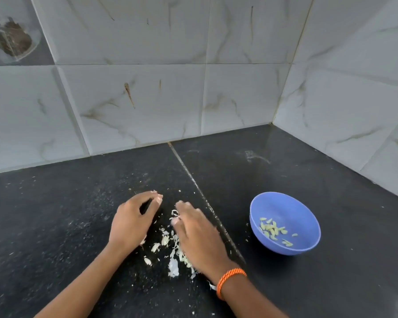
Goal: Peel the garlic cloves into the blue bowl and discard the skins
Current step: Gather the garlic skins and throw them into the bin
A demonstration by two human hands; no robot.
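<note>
On the black counter, my left hand [132,220] stands on its edge with the fingers curved, and bits of white skin sit at its fingertips. My right hand [193,230], an orange thread band on its wrist, lies palm down over a scatter of garlic skins [173,266]. The skins spread between and below both hands, and some are hidden under the right palm. The blue bowl [285,206] stands to the right of the right hand, apart from it. Several peeled pale-green garlic cloves [272,228] lie inside the bowl.
The black counter [55,214] is dusted with fine white flecks, and a seam [193,177] runs diagonally just right of the hands. Marbled wall tiles [147,99] close the back and the right side, meeting in a corner behind the bowl.
</note>
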